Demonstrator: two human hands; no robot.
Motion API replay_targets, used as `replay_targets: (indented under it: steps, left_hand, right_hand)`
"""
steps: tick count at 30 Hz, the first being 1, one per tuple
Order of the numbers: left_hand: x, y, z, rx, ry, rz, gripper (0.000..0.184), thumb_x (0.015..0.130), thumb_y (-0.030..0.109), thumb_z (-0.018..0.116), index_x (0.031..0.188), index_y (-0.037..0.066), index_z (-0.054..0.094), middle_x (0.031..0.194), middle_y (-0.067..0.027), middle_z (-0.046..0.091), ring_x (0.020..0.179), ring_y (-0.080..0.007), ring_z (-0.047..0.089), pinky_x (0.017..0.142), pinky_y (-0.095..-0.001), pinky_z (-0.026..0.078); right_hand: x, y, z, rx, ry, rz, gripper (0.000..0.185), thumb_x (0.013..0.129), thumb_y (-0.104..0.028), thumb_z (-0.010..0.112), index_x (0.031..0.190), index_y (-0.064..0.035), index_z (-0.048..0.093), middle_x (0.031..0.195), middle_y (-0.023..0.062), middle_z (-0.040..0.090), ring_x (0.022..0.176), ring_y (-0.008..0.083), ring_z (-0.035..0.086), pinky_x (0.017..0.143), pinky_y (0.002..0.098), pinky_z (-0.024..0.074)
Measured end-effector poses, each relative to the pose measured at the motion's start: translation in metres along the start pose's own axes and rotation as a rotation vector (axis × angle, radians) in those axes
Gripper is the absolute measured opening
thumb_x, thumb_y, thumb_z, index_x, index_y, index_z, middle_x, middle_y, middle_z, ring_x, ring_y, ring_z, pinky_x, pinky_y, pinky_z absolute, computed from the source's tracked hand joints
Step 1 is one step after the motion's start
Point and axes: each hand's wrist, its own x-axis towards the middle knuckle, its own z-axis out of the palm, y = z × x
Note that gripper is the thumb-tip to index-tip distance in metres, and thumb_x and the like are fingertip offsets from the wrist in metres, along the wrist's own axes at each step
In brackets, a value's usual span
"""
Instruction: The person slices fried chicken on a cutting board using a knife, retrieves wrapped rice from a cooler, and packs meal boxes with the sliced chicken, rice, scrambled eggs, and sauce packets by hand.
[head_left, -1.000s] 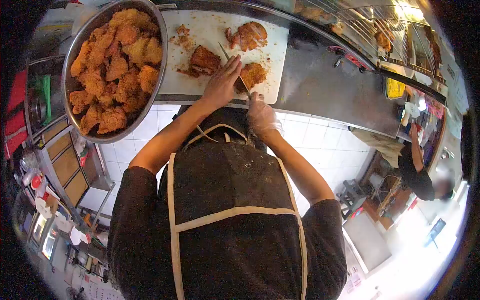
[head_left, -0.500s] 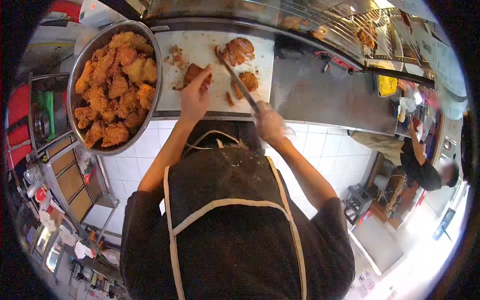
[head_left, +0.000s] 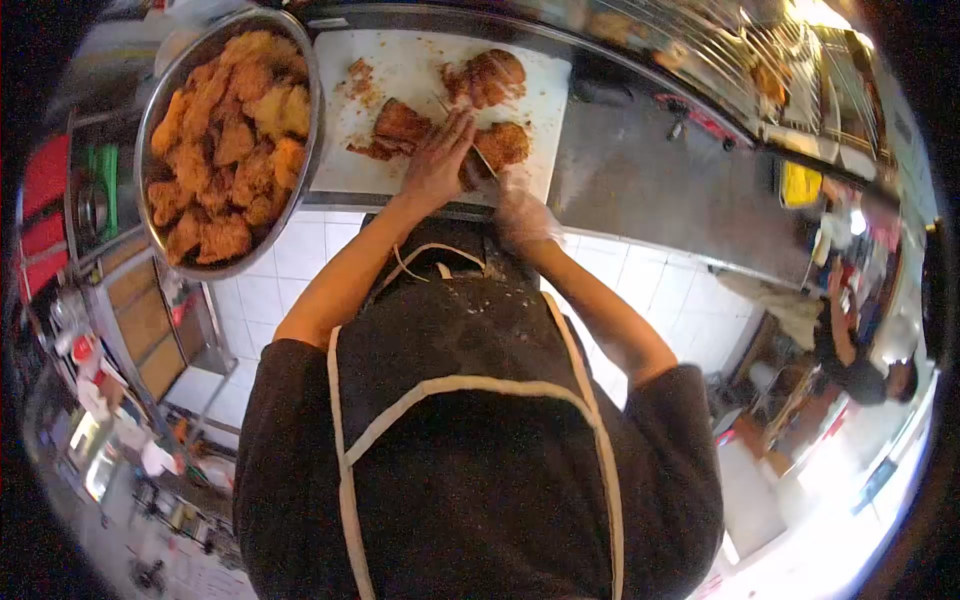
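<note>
My right hand (head_left: 523, 210), in a clear plastic glove and blurred, is closed round the handle of a knife (head_left: 483, 160). The blade slants up and left over a white cutting board (head_left: 345, 125), partly hidden behind my left hand (head_left: 437, 163). That hand lies with fingers stretched out along the blade; whether it touches the steel I cannot tell. Left of its fingers is a cut piece of fried chicken (head_left: 402, 124). A second fried piece (head_left: 504, 143) sits just right of the blade, and a sliced one (head_left: 490, 78) lies at the board's far side.
A big metal bowl (head_left: 315, 130) heaped with fried chicken (head_left: 235, 145) stands left of the board. To the right runs a steel counter (head_left: 650, 185). Behind are wire racks (head_left: 740, 50). Another person (head_left: 850, 345) is at the far right. Crumbs (head_left: 360, 80) dot the board.
My left hand has moved right, from the left chicken piece to the knife. The knife and right hand have come nearer my body. The view has shifted slightly.
</note>
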Motion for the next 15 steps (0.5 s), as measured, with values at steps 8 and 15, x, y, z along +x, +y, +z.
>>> replay_targets:
  steps: [8,15]
  left_hand:
    - [0.004,0.002,-0.006,-0.125,-0.159,-0.199,0.064,0.079,0.002,0.051,0.141,0.0,0.035,0.148,-0.0179,0.031,0.137,-0.0311,0.029,0.108,-0.0426,0.031]
    - [-0.009,0.007,-0.091,-0.487,0.488,-0.137,0.06,0.074,-0.011,0.04,0.132,0.003,0.05,0.141,-0.0168,0.044,0.134,-0.0343,0.037,0.109,-0.0403,0.029]
  right_hand:
    - [0.003,0.002,0.007,0.038,0.225,-0.078,0.041,0.089,-0.007,0.045,0.128,-0.0026,0.035,0.108,0.0285,0.058,0.061,0.0312,0.065,0.049,0.0396,0.0529]
    - [-0.084,0.098,-0.187,-0.142,0.855,-0.144,0.032,0.082,-0.014,0.056,0.114,-0.0121,0.058,0.101,0.0161,0.063,0.082,0.0334,0.065,0.071,0.0448,0.0538]
